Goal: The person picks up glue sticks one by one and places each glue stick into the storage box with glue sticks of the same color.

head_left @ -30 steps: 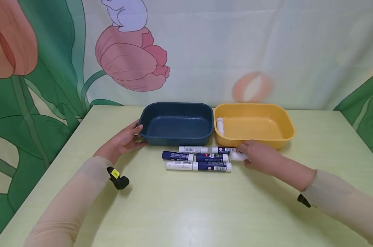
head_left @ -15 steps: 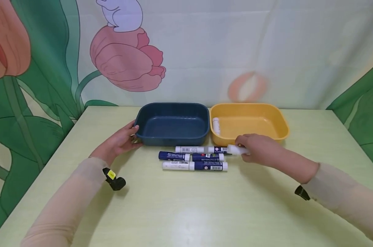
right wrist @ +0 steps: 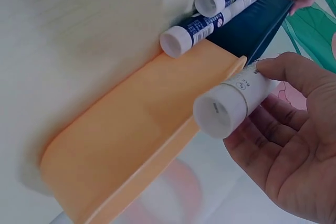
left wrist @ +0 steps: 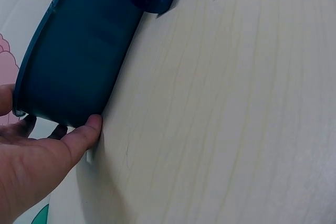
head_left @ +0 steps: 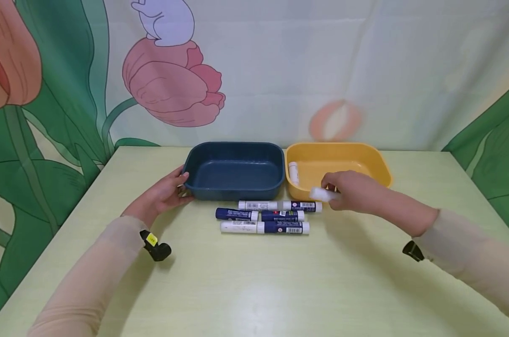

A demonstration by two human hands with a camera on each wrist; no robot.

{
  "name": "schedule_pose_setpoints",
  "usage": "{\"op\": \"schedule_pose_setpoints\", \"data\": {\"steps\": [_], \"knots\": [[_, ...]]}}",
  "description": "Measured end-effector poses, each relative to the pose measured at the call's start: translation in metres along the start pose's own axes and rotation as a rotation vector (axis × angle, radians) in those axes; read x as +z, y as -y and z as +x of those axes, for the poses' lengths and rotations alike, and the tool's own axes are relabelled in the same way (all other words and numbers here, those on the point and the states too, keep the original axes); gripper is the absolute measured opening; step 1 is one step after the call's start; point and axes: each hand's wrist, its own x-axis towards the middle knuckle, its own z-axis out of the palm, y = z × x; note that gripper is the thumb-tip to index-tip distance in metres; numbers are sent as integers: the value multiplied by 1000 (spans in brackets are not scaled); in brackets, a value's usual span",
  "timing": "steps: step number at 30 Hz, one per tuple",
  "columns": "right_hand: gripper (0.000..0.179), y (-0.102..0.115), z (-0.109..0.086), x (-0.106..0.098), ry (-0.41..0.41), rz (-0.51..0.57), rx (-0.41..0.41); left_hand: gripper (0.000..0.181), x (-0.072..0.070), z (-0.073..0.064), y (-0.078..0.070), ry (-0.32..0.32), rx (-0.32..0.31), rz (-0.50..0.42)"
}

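My right hand [head_left: 355, 192] pinches a white marker [right wrist: 231, 106] between thumb and fingers, above the near rim of the yellow bin [head_left: 343, 172]. Its cap end points toward the camera in the right wrist view. Another white marker [head_left: 294, 173] lies inside that bin at its left wall. At the left end of the dark blue bin [head_left: 237, 173], my left hand [head_left: 163, 192] grips the side, the thumb at the rim and fingers against the outer wall. In the left wrist view the hand [left wrist: 42, 166] touches the bin's outer corner [left wrist: 68, 77].
In front of the bins, several white and navy markers [head_left: 281, 216] lie in three rows on the pale table [head_left: 254, 276]. The two bins stand side by side against a floral curtain [head_left: 271, 70].
My right hand has lifted the white marker from the right end of the marker rows up to the yellow bin's near rim. The left hand has stayed at the blue bin.
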Motion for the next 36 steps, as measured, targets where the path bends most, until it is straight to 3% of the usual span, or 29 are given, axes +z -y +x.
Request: {"op": "schedule_pose_setpoints", "data": {"steps": [11, 20, 29, 36], "knots": [[30, -7, 15, -14, -58, 140, 19, 63, -2, 0, 2, -1, 7, 8], [39, -15, 35, -23, -49, 212, 124, 62, -1, 0, 1, -1, 0, 2], [44, -17, 56, -21, -53, 244, 217, 63, -2, 1, 3, -4, 9, -2], [49, -20, 63, -8, -31, 304, 279, 63, -3, 3, 4, -7, 7, -3]]}}
